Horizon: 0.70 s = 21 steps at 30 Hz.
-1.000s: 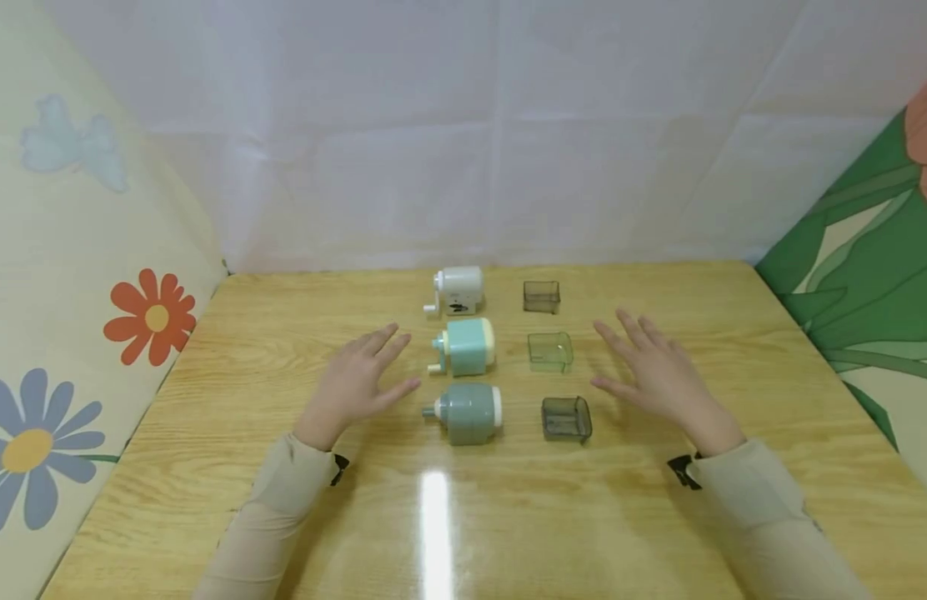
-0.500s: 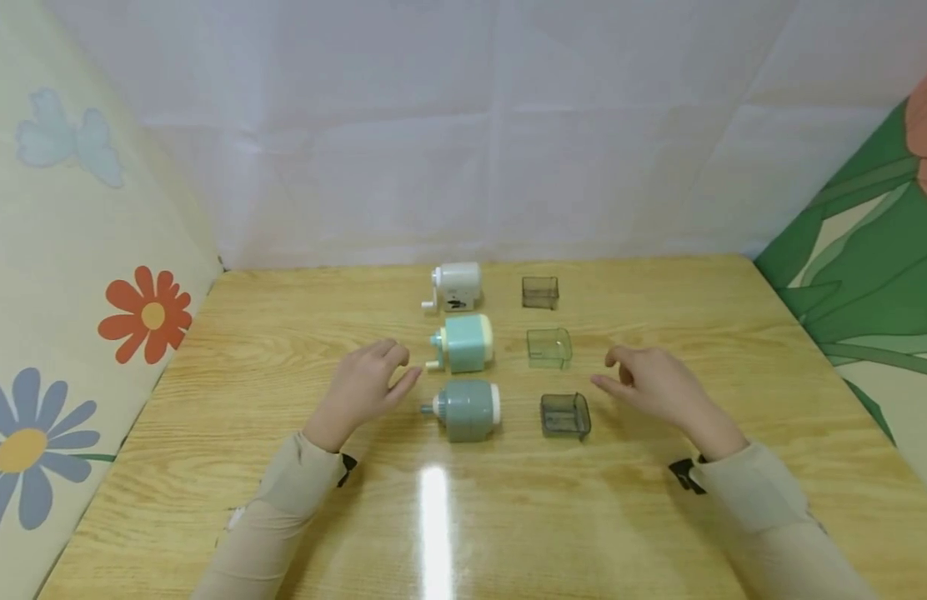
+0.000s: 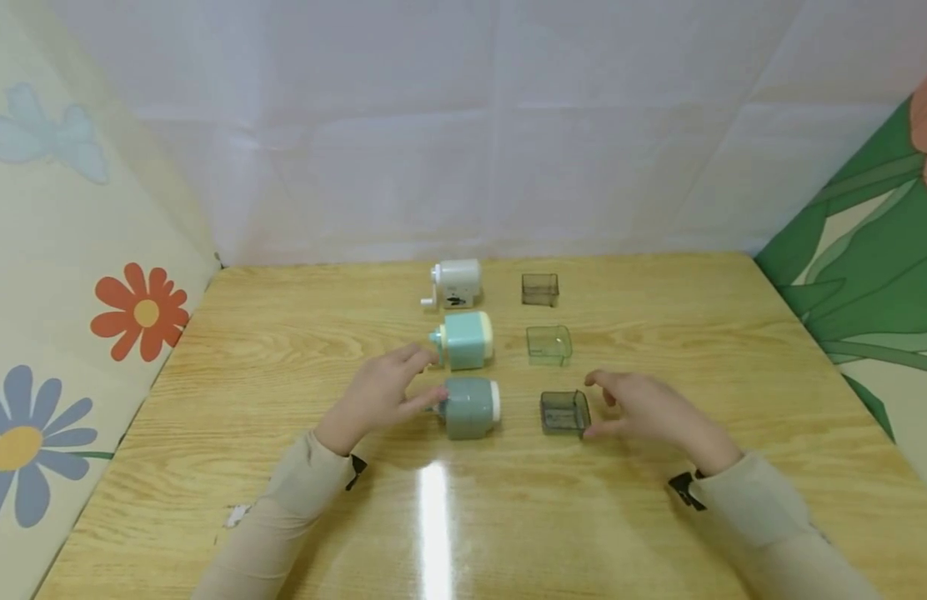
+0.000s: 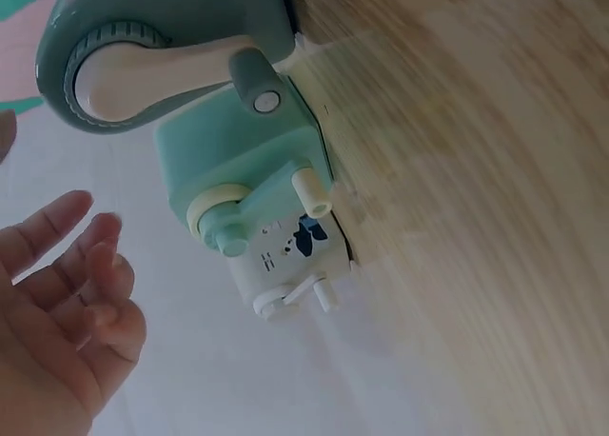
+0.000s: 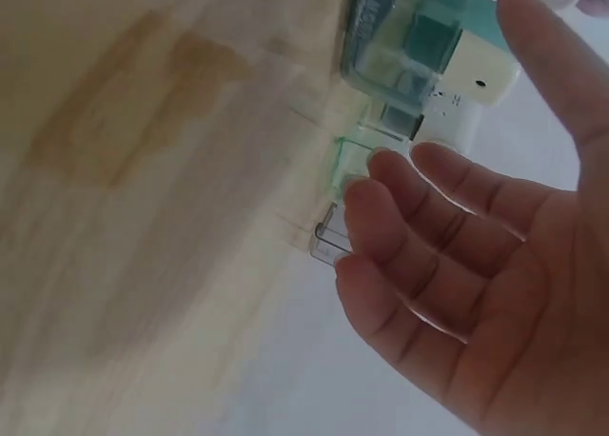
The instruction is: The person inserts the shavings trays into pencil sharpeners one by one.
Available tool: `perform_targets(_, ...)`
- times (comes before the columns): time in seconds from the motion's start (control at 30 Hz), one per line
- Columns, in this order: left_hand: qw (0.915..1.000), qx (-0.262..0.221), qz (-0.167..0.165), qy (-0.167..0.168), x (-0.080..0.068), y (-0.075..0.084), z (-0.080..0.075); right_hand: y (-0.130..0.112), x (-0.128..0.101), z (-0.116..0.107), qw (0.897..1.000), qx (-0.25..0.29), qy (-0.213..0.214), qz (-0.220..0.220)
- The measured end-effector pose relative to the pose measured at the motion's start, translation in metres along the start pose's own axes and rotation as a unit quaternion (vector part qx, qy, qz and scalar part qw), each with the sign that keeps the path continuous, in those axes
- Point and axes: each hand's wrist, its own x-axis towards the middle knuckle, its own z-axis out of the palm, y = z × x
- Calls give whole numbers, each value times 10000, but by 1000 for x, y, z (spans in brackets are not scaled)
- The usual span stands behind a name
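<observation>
1. Left hand reaches the crank end of the grey-green sharpener, at about nine o'clock of it. Its fingers are loosely spread and hold nothing; whether the fingertips touch the crank I cannot tell.
2. Right hand sits at three o'clock of the dark shavings drawer, thumb and forefinger curved on either side of its near end, not plainly pinching it.
3. Judging by the layout, nothing is joined yet: the drawer lies apart from the sharpener, at its three o'clock.
4. Beyond, at twelve o'clock, the mint sharpener and the white sharpener lie untouched, each with its own drawer at three o'clock: a green drawer and a smoky drawer.
5. All rest on a glossy wooden table, backed by a white sheet, with flower-print cloth at nine o'clock and leaf-print cloth at three o'clock.
</observation>
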Motion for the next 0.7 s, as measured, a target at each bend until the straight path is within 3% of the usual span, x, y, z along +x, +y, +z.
perform_targets(0.17, 9991, -12, 145, -401, 4, 4, 3, 0, -1, 7, 9999, -15, -21, -138)
perform_targets(0.33, 9966, -156, 53, -812, 6, 9, 5, -1, 2, 10, 9993, -203, 23, -327)
perform_targets(0.7, 9963, -361, 59, -776, 8, 13, 9, -5, 5, 11, 9990, -352, 58, -264)
